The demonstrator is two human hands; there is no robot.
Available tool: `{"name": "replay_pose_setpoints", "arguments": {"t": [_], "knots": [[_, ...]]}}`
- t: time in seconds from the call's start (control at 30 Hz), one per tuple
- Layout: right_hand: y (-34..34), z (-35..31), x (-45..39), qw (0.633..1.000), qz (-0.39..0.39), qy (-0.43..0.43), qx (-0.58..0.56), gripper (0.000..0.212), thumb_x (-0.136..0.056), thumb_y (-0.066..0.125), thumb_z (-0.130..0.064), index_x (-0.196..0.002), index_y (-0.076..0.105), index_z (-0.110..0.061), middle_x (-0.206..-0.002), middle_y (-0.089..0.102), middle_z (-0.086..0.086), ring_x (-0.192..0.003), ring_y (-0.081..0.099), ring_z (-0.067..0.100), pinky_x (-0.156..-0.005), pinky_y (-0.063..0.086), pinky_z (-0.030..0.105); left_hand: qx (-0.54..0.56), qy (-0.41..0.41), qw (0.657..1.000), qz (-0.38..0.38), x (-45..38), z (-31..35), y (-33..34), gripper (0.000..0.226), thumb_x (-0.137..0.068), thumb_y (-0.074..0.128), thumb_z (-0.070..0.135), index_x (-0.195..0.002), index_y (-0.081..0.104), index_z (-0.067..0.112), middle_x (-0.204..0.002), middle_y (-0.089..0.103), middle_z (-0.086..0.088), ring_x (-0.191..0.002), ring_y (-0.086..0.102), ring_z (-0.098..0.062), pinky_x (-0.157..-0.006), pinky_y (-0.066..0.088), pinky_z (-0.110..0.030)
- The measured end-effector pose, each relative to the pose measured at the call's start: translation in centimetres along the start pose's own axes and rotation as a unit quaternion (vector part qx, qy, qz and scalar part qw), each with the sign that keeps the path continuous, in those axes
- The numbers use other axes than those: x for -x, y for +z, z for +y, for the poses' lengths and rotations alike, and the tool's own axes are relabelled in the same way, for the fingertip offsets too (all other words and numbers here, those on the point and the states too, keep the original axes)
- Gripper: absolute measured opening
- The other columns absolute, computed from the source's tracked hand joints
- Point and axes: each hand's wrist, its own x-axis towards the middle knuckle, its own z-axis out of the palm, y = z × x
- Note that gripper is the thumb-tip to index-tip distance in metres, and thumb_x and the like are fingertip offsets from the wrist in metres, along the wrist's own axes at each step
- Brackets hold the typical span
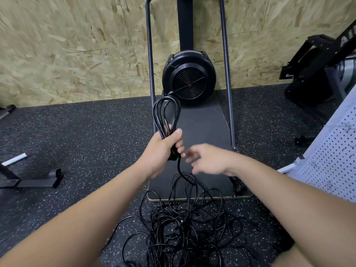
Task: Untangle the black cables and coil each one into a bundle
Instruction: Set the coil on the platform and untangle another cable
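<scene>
Even, soft indoor light, wide-angle view with motion blur

No hard shadows or glare on the floor [77, 132]; the right hand [208, 160] is smeared by motion, the far wall [67, 45] is streaked left, and straight edges bow toward the frame's corners.

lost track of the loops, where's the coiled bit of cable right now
In the head view, the coiled bundle stands up from the left hand near frame centre, in front of the black fan. Its loose end trails down to the tangled pile on the floor.
</scene>
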Motion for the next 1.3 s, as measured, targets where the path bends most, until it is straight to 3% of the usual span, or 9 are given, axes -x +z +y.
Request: {"name": "replay_pose_setpoints", "arguments": {"t": [0.1, 0.2, 0.4, 0.57, 0.83, 0.93, 1.07, 1.2, 1.3], "knots": [[1.7, 0.6, -0.5, 0.995, -0.087, -0.009, 0.055, 0.064, -0.095, 0.085, -0.028, -0.153, 0.060, -0.024, -0.155, 0.060, -0.007, -0.141, 0.058, 0.014, -0.116, 0.047, 0.033, 0.057, 0.004, 0.998, 0.003, -0.3, 0.3, -0.3, 0.022, -0.115, 0.058, 0.021, -0.095, 0.050, 0.017, -0.075, 0.039, -0.003, -0.066, 0.046, -0.020, -0.068, 0.052, -0.037], [2.1, 0.9, -1.2, 0.995, -0.098, -0.029, 0.000, 0.041, -0.097, 0.084, -0.028, -0.136, 0.072, -0.020, -0.141, 0.073, 0.002, -0.131, 0.066, 0.014, -0.119, 0.048, 0.036, 0.083, 0.003, 0.997, 0.008, -0.5, 0.6, -1.1, 0.017, -0.115, 0.057, 0.024, -0.103, 0.050, 0.015, -0.077, 0.038, -0.002, -0.068, 0.045, -0.019, -0.068, 0.051, -0.034], [0.8, 0.3, -0.7, 0.994, -0.096, -0.055, 0.016, 0.017, -0.099, 0.081, -0.022, -0.112, 0.076, -0.013, -0.097, 0.083, 0.009, -0.081, 0.067, 0.010, -0.076, 0.044, 0.031, 0.068, 0.013, 0.994, 0.087, -1.5, 0.4, -3.3, 0.022, -0.114, 0.060, 0.028, -0.098, 0.049, 0.018, -0.077, 0.042, -0.001, -0.068, 0.043, -0.019, -0.069, 0.048, -0.035], [-1.6, -2.3, 1.2, 0.993, 0.023, -0.117, -0.025, 0.009, -0.097, 0.082, -0.022, -0.099, 0.079, -0.015, -0.085, 0.081, 0.006, -0.071, 0.065, 0.010, -0.073, 0.050, 0.029, -0.092, -0.006, 0.985, 0.149, -2.0, 0.2, -5.2, 0.025, -0.112, 0.058, 0.030, -0.092, 0.053, 0.017, -0.071, 0.048, -0.002, -0.060, 0.051, -0.019, -0.062, 0.043, -0.036], [-2.0, -3.7, 0.9, 0.958, 0.261, -0.089, -0.079, 0.022, -0.105, 0.071, -0.032, -0.088, 0.077, -0.019, -0.069, 0.076, -0.002, -0.046, 0.052, 0.003, -0.052, 0.041, 0.024, -0.070, -0.133, 0.988, -0.028, 0.6, -0.6, -0.4, 0.055, -0.096, 0.066, 0.074, -0.100, 0.065, 0.020, -0.074, 0.049, 0.003, -0.065, 0.044, -0.017, -0.062, 0.037, -0.031], [-2.1, -3.6, 0.7, 0.954, 0.283, -0.060, -0.077, 0.021, -0.103, 0.068, -0.027, -0.085, 0.076, -0.020, -0.070, 0.077, -0.005, -0.050, 0.057, 0.002, -0.061, 0.046, 0.028, -0.090, -0.128, 0.986, -0.065, 0.9, -1.0, 0.1, 0.066, -0.078, 0.082, 0.081, -0.088, 0.058, 0.021, -0.080, 0.041, -0.012, -0.074, 0.036, -0.027, -0.063, 0.034, -0.036], [-2.1, -3.3, 0.9, 0.963, 0.220, -0.016, -0.156, 0.018, -0.099, 0.058, -0.007, -0.095, 0.075, -0.007, -0.081, 0.077, 0.006, -0.060, 0.068, 0.018, -0.059, 0.054, 0.028, -0.128, -0.134, 0.973, -0.135, 0.9, -1.5, -0.4, 0.041, -0.082, 0.092, 0.053, -0.082, 0.062, 0.025, -0.079, 0.035, -0.009, -0.073, 0.026, -0.025, -0.063, 0.025, -0.039], [-2.3, -2.5, 0.8, 0.965, 0.152, -0.052, -0.207, 0.020, -0.097, 0.056, 0.007, -0.106, 0.071, -0.003, -0.093, 0.079, 0.015, -0.076, 0.078, 0.022, -0.075, 0.064, 0.035, -0.159, -0.116, 0.976, -0.090, 0.5, -1.8, -1.1, 0.012, -0.087, 0.073, 0.023, -0.094, 0.064, 0.017, -0.073, 0.043, -0.001, -0.064, 0.039, -0.019, -0.059, 0.033, -0.034], [-2.8, -1.2, 0.3, 0.986, 0.134, -0.033, -0.090, 0.022, -0.092, 0.071, -0.007, -0.110, 0.073, -0.019, -0.107, 0.081, 0.003, -0.101, 0.079, 0.023, -0.095, 0.062, 0.041, -0.116, -0.112, 0.987, -0.027, 0.4, -1.6, -1.4, 0.012, -0.092, 0.063, 0.016, -0.086, 0.053, 0.019, -0.068, 0.041, 0.001, -0.059, 0.036, -0.018, -0.055, 0.035, -0.030]]}}
